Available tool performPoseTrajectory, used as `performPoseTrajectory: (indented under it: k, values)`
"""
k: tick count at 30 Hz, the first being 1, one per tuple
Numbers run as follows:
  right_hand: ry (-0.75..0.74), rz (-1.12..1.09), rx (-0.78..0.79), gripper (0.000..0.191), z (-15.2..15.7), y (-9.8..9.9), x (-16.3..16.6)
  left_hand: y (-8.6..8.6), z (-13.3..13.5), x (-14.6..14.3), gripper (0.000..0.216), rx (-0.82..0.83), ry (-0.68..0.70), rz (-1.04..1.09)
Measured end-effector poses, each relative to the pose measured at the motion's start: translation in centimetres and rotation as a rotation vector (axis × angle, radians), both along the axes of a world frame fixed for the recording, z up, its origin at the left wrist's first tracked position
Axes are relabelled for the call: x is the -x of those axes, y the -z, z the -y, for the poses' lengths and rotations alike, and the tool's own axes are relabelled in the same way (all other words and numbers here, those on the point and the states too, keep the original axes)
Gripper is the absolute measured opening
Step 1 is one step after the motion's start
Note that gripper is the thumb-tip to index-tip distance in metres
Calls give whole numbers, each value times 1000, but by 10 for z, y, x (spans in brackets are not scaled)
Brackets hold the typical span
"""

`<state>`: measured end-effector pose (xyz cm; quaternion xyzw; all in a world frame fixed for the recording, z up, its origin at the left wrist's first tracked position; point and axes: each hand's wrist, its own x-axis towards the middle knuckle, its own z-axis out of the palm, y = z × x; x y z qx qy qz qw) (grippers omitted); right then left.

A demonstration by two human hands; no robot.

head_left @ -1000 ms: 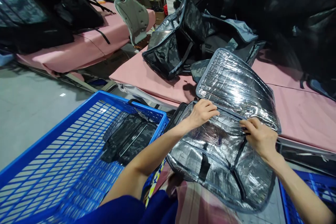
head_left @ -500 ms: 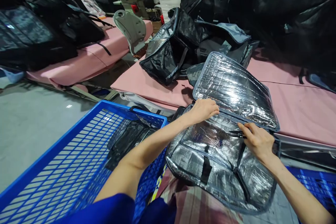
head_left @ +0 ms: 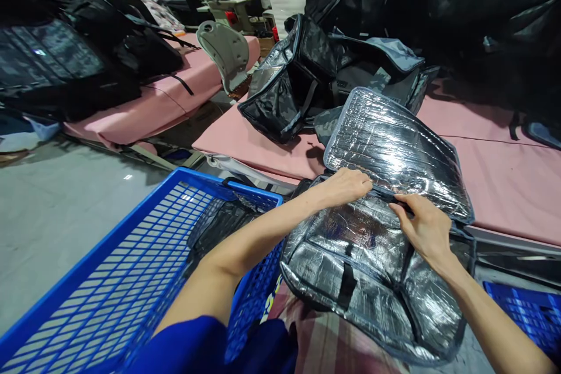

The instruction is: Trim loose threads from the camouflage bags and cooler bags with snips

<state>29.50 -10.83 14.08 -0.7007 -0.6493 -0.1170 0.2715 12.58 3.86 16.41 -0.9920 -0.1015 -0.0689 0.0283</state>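
An insulated bag with a silver foil lining lies open in front of me, its foil lid folded back onto the pink table. My left hand is closed on the seam between lid and body, fingers curled under and partly hidden. On the same seam, a short way to the right, my right hand pinches the edging with thumb and forefinger. A dark bit shows inside that grip; whether it is the slim black pointed tool seen earlier I cannot tell. Black straps cross the lining.
A blue plastic crate holding a dark bag stands at my left; another blue crate is at the right. Beyond, a camouflage bag lies on the pink table, with black bags piled behind. A grey chair back stands between tables.
My right hand has moved up and left to the seam, and the black pointed tool no longer shows clearly. The left hand stays on the seam. The view has shifted slightly.
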Motion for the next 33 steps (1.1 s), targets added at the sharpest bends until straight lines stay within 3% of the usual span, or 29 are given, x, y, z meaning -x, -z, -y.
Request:
performPoseTrajectory:
  k: [16,20,25,33]
  values:
    - [-69,103,-76,20,-18,-1,11,23,5,4,23,-60,-66,128]
    - [-82,2,-91,19,-12,-3,5,22,6,6,30,-1,-81,187]
    - [-58,138,-60,16,3,-1,-2,21,10,5,43,99,-108,236]
    - [-58,295,-113,10,11,4,-2,17,11,-4,26,82,-75,165]
